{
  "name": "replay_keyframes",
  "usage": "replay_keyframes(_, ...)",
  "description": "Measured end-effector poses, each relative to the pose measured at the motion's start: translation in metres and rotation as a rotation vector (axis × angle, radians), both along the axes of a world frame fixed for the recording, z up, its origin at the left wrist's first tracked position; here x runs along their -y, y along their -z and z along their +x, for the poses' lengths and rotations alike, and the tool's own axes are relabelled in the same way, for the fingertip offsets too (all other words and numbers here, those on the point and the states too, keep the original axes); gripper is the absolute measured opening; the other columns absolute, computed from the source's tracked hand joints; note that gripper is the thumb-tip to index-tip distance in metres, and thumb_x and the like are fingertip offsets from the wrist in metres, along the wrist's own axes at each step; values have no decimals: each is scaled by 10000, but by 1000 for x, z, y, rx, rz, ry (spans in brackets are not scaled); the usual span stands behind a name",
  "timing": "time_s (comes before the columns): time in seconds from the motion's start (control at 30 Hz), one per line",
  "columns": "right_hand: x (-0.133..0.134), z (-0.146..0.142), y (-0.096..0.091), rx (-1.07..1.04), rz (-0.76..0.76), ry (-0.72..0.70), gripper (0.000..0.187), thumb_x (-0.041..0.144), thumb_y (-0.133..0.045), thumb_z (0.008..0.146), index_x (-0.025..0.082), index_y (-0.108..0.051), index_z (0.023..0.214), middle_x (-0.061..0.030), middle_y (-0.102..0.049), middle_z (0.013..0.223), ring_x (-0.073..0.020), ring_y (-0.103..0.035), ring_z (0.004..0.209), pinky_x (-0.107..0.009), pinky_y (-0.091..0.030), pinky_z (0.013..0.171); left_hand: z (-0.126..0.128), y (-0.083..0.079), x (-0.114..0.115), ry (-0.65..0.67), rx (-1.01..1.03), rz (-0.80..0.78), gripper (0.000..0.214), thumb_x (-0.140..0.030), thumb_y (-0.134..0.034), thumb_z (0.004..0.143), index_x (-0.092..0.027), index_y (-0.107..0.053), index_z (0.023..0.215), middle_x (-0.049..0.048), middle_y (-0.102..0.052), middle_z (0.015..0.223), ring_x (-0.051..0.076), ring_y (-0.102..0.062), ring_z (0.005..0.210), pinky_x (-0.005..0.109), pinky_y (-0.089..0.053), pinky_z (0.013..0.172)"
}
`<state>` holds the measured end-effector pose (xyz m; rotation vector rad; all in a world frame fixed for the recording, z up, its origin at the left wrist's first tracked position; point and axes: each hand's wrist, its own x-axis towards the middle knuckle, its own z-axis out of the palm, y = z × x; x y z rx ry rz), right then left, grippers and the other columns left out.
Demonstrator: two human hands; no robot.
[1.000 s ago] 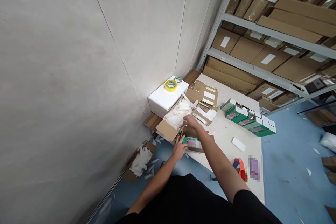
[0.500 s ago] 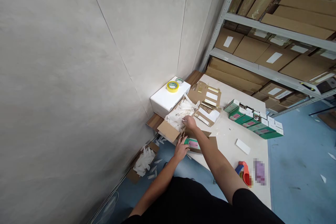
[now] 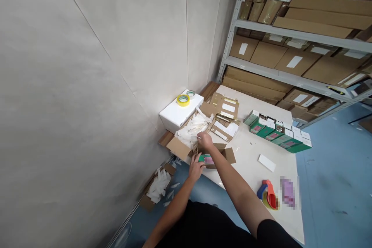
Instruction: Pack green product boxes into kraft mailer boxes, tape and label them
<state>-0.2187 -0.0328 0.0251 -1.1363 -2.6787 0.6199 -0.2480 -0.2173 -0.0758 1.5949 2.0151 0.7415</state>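
My left hand point(image 3: 195, 167) grips the left edge of an open cardboard box point(image 3: 230, 155). Inside that box lies a green box point(image 3: 205, 159) with a pink panel, and the fingers reach near its left end. My right hand point(image 3: 205, 142) hovers just above, its fingers pinched on a piece of white packing material point(image 3: 198, 137). Beyond it, a second open carton point(image 3: 178, 146) is heaped with white packing material point(image 3: 194, 124). The right forearm partly hides the first box.
Two tape rolls, one a yellow tape roll point(image 3: 183, 100), rest on a white box point(image 3: 171, 116). Flattened cardboard point(image 3: 223, 102), a row of green boxes point(image 3: 277, 133), a white slip point(image 3: 266, 162) and a red tape dispenser point(image 3: 271, 195) occupy the table. A floor carton point(image 3: 147, 203) holds white scraps. Shelves point(image 3: 261, 68) stand behind.
The view has shifted slightly, so the scene sits further left. My right hand stays at the packing material's near edge, and my left hand stays at the box edge.
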Motion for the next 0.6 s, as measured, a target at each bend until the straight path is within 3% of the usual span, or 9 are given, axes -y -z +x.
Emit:
replay_keyframes(0.13, -6, 6, -4, -2, 85, 64, 219, 188, -563, 948, 200, -754, 1054, -109, -753, 1115, -249, -646, 1092, -293, -461, 946, -1, 1, 3, -16, -33, 19, 121, -216, -690, 908, -224, -802, 862, 27, -393, 1671, 385, -307, 1528, 606, -378, 1211)
replay_keyframes(0.33, -23, 13, -8, -109, 153, 166, 323, 171, -480, 972, 205, -701, 1206, -119, -728, 1207, -253, -641, 1148, -326, -467, 998, -7, 0, -2, -4, -27, 24, 127, -196, -697, 893, -239, -816, 885, 17, -414, 1661, 362, -328, 1519, 581, -362, 1232)
replay_keyframes(0.6, -60, -8, -18, -177, 147, 314, 305, 239, -411, 1001, 194, -663, 1167, -120, -703, 1190, -253, -645, 1085, -317, -476, 946, -17, 8, -10, 45, 47, 11, 141, -200, -682, 904, -242, -815, 885, 2, -402, 1668, 352, -292, 1538, 583, -312, 1264)
